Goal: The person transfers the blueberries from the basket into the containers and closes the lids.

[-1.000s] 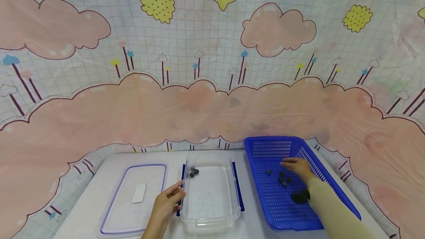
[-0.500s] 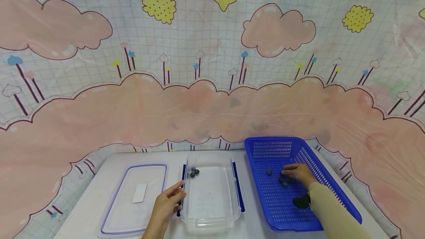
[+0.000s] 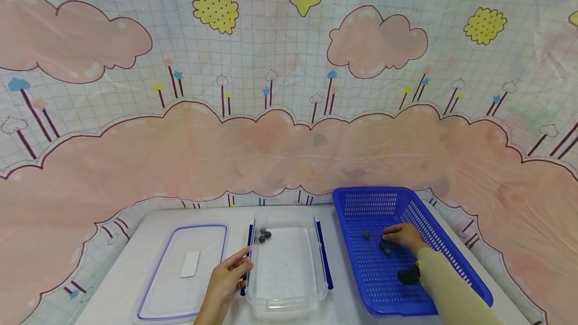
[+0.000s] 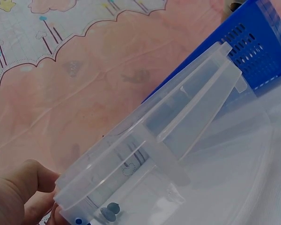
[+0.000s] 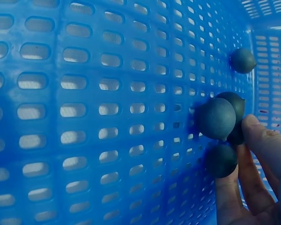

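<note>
My left hand (image 3: 228, 277) grips the left side of a clear plastic container (image 3: 286, 270) with blue side clips. Inside its far left corner sit a few dark round fruits (image 3: 263, 238), blueberry-like. Reaching into the blue basket (image 3: 361, 277), my right hand (image 3: 406, 237) has thumb and fingers around one dark round fruit (image 5: 237, 133), partly hidden behind another fruit (image 5: 217, 118). A further fruit (image 5: 221, 161) lies against the fingers, and a single fruit (image 5: 243, 61) sits apart in the basket.
A clear lid (image 3: 162, 285) with a blue seal and a white label (image 3: 190, 264) lies left of the container. Beside the right sleeve is a dark item (image 3: 408, 275), its kind unclear. A patterned cloth (image 3: 271, 159) hangs behind the white table (image 3: 122, 275).
My right hand has lowered slightly toward the near side of the basket and closed in on the clustered fruits. The left hand stays on the container.
</note>
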A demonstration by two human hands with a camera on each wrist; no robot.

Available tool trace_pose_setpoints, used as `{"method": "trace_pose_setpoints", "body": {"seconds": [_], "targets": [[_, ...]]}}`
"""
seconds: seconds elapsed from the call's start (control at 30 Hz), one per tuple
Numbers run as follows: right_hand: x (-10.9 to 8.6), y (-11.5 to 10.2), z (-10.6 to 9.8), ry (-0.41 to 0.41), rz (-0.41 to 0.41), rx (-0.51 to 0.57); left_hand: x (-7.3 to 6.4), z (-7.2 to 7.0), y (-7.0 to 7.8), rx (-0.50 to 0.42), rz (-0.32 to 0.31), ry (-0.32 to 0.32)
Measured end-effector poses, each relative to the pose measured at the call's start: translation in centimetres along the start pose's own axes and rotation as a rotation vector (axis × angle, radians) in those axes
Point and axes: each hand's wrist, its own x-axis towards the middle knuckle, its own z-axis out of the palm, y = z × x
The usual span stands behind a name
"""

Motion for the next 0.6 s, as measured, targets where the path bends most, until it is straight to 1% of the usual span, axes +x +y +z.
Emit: {"method": "trace_pose_setpoints", "body": {"seconds": [0.37,0.6], "targets": [[0.08,0.25,-0.07,-0.011,-0.037,-0.067,0.07,-0.05,0.10,0.002,-0.012,0.001],[0.05,0.25,-0.06,-0.011,-0.011,-0.085,0.04,0.03,0.11,0.009,0.010,-0.005]]}}
